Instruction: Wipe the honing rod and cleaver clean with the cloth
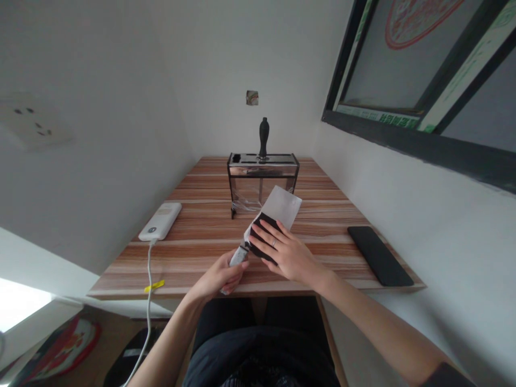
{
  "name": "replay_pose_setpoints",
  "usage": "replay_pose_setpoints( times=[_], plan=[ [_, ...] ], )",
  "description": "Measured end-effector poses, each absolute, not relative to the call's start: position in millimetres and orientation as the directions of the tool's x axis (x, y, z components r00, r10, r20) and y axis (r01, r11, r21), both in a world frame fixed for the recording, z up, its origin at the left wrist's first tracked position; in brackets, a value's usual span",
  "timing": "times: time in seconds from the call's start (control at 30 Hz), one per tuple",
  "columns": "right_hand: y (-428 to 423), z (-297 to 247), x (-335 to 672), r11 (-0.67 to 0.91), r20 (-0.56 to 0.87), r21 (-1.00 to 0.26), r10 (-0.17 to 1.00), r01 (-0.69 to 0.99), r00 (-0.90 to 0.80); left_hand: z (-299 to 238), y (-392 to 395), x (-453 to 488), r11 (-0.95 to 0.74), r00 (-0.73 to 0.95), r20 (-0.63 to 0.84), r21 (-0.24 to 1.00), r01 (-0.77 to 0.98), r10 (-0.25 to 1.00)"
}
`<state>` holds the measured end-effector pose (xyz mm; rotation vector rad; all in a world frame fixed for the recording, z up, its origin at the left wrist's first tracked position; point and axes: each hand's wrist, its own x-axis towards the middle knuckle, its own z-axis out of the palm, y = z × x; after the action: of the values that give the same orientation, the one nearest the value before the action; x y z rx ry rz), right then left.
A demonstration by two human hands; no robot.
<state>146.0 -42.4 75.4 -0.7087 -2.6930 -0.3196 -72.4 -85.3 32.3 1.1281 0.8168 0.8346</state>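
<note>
My left hand [221, 277] is closed round the handle of a wide cleaver, just above the table's front edge. Its pale flat blade [283, 206] points away from me towards the knife rack. My right hand [284, 252] lies over the near part of the blade and holds a black cloth [263, 224] against it, fingers wrapped over the cloth. The cloth covers the blade's lower half. The handle is mostly hidden inside my left fist.
A steel knife rack [262, 174] with one black handle [263, 136] sticking up stands at the back of the wooden table [201, 236]. A white power bank [160, 221] with a cable lies left. A black phone [379, 256] lies right. Walls close in on both sides.
</note>
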Motion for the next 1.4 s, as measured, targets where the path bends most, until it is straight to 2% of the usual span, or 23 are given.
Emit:
replay_pose_setpoints(
  times=[0.5, 0.67, 0.87, 1.13, 1.4],
  plan=[
    [16, 90, 157, 0.665, 0.537, 0.001, 0.629, 0.747, -0.561, 32, -86, -73, 0.196, 0.476, -0.127, 0.976, -0.098, 0.87],
    [6, 87, 147, 0.681, 0.556, 0.007, 0.606, 0.732, -0.569, 33, -87, -73, 0.189, 0.451, -0.131, 0.978, -0.085, 0.883],
    [-19, 78, 134, 0.722, 0.489, 0.036, 0.591, 0.691, -0.642, 32, -86, -73, 0.209, 0.444, -0.126, 0.967, -0.144, 0.887],
    [-51, 66, 118, 0.816, 0.449, 0.053, 0.496, 0.576, -0.743, 29, -86, -73, 0.207, 0.395, -0.11, 0.955, -0.211, 0.912],
    [-53, 66, 115, 0.812, 0.44, 0.05, 0.504, 0.581, -0.743, 29, -85, -72, 0.193, 0.381, -0.1, 0.958, -0.214, 0.919]
  ],
)
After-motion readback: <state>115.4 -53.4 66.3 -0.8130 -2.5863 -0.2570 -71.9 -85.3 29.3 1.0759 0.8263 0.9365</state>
